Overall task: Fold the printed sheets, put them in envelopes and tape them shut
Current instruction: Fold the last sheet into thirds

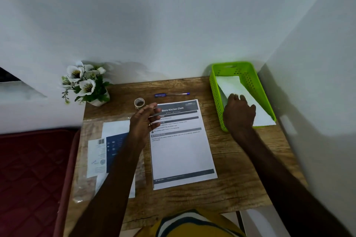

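A printed sheet (183, 152) headed "Store Kitchen Cloth" lies flat in the middle of the wooden table (231, 188). My left hand (143, 123) hovers over its top left corner, fingers relaxed and holding nothing. My right hand (238, 113) reaches into the green basket (214, 90) at the right and rests on the white envelopes (234, 86) inside; its fingertips are hidden. A small roll of clear tape (139, 103) stands just beyond my left hand. A clear plastic sleeve with papers (107, 152) lies at the left, partly under my left forearm.
A blue pen (171, 94) lies behind the sheet. A pot of white artificial flowers (86, 82) stands at the back left corner. White walls close off the back and right. A dark red mattress (32, 175) lies left of the table.
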`<state>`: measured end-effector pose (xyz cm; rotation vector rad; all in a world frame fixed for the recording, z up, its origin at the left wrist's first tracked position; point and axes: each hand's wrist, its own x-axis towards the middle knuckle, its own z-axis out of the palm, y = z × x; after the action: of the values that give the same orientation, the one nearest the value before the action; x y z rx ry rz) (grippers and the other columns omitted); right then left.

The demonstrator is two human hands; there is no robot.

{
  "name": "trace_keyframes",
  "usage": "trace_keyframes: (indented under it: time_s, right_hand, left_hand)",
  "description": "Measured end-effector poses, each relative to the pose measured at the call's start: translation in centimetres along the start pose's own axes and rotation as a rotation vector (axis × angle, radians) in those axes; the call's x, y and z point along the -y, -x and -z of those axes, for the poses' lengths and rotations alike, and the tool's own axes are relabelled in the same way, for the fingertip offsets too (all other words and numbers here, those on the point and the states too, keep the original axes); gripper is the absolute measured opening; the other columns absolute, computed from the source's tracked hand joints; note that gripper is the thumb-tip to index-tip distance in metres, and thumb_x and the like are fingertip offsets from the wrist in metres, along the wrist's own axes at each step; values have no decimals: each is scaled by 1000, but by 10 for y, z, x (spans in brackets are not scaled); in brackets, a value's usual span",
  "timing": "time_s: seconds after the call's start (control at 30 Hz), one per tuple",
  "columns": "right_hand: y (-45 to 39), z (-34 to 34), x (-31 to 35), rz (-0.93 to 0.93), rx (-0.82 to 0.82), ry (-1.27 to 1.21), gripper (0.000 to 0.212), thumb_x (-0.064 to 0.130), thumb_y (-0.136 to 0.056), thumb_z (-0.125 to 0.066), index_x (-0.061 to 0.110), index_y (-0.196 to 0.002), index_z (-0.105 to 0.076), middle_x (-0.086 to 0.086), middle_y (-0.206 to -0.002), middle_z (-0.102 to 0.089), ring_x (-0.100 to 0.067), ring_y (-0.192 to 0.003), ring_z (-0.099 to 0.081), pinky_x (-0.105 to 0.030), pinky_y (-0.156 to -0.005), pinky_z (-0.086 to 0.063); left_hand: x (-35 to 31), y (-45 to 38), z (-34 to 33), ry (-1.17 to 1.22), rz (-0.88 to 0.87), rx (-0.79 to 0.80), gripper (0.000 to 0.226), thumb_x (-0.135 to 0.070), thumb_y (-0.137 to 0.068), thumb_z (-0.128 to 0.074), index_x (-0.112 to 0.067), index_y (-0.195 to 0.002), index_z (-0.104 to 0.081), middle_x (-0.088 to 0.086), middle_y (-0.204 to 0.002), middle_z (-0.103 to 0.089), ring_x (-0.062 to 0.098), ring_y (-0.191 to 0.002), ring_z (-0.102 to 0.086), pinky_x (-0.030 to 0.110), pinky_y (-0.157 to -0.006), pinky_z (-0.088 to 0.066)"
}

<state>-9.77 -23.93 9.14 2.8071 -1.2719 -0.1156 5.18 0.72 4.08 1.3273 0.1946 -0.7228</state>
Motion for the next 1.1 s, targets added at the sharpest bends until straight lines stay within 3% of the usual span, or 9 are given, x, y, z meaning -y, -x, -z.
trace_keyframes:
  time_s: [0.1,0.23,0.37,0.43,0.5,0.63,0.8,0.97,1.1]
  right_hand:
    - [1,-2,2,15,-131,-149,36,13,-102,-48,3,-136,-53,-16,-132,-62,-34,-126,-57,-54,-101,-46]
    - [17,-3,6,59,-436,-362,35,10,-92,-64,6,-127,-67,-21,-124,-70,-40,-105,-69,-48,-82,-57]
    - [49,-15,22,300,-502,-460,18,13,-93,-66,11,-109,-74,-9,-101,-76,-29,-85,-73,-35,-68,-57]
    - [60,-24,34,416,-395,-491,19,11,-89,-70,12,-108,-75,-7,-98,-76,-29,-84,-72,-35,-66,-57]
    - [61,-31,45,446,-204,-535,30,10,-89,-71,11,-119,-74,-11,-111,-76,-32,-100,-71,-41,-77,-60]
    - [43,-40,63,500,48,-443,47,19,-96,-62,11,-142,-57,-9,-141,-60,-27,-134,-51,-40,-100,-50]
    - [4,-42,80,629,126,-296,70,17,-88,-68,10,-152,-41,-8,-155,-45,-28,-146,-34,-45,-105,-48]
    - [-19,-45,88,719,154,-168,84,24,-85,-74,11,-156,-32,-9,-161,-36,-31,-149,-29,-45,-114,-35]
    - [-31,-43,87,731,235,-171,88,28,-84,-79,13,-156,-31,-11,-163,-32,-32,-152,-25,-47,-115,-33]
  left_hand:
    - [1,1,1,-30,2,-15,23,-33,-99,-64,-22,-116,-75,1,-106,-78,17,-91,-71,27,-67,-57]
    - [6,5,1,-126,-47,-52,21,-32,-100,-63,-19,-112,-75,2,-102,-79,15,-83,-70,25,-64,-57]
    - [12,8,4,-504,-227,-124,23,-26,-98,-66,-18,-119,-72,3,-110,-77,11,-85,-71,31,-74,-62]
    - [13,8,4,-779,-349,-171,30,-27,-96,-70,-18,-124,-71,1,-119,-74,12,-97,-72,38,-86,-61]
    - [13,7,2,-1020,-499,-187,35,-27,-94,-72,-19,-128,-69,2,-125,-72,17,-108,-69,42,-94,-57]
    - [8,-4,-6,-1361,-668,-17,63,-28,-88,-79,-19,-145,-53,5,-148,-56,25,-136,-52,41,-108,-45]
    - [1,-28,-20,-1715,-536,231,103,-39,-83,-82,-13,-161,-19,10,-169,-21,28,-157,-14,45,-126,-17]
    - [-5,-34,-25,-1746,-458,272,105,-38,-78,-86,-11,-158,-23,14,-165,-28,33,-153,-23,48,-125,-22]
    - [-12,-34,-30,-1757,-452,285,107,-38,-73,-90,-14,-157,-27,17,-161,-32,35,-150,-27,50,-123,-26]
